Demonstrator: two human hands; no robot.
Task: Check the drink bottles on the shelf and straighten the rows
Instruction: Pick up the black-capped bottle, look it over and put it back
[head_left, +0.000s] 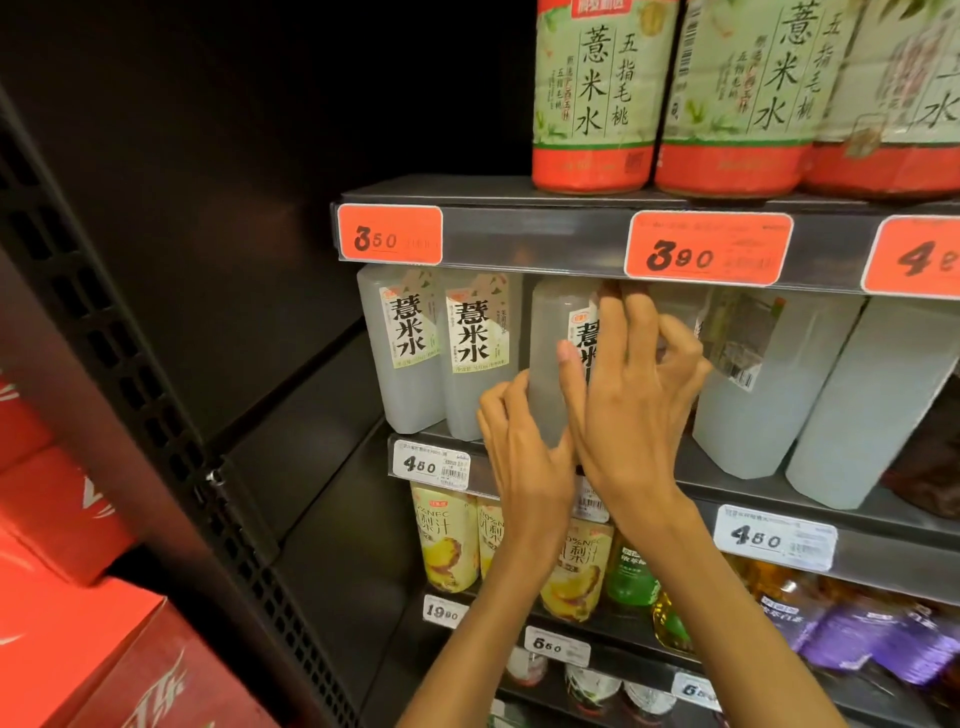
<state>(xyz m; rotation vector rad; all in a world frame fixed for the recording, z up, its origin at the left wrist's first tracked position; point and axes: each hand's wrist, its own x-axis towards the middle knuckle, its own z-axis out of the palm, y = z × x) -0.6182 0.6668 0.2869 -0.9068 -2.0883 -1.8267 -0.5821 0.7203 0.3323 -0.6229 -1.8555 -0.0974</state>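
bottle (550, 358): third in middle-shelf row | left hand (519, 457) curled at its base, right hand (634, 395) wrapped round its body | judged full, heavy, smooth; best gripped low, both-handed

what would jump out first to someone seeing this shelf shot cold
Two bare hands meet at the middle of the frame on a cloudy white bottle on the middle shelf: the left hand holds its lower part and the right hand wraps its label side. Next come the bright orange price tags on the shelf edge above. To the right, a similar bottle leans with its barcode side facing out.
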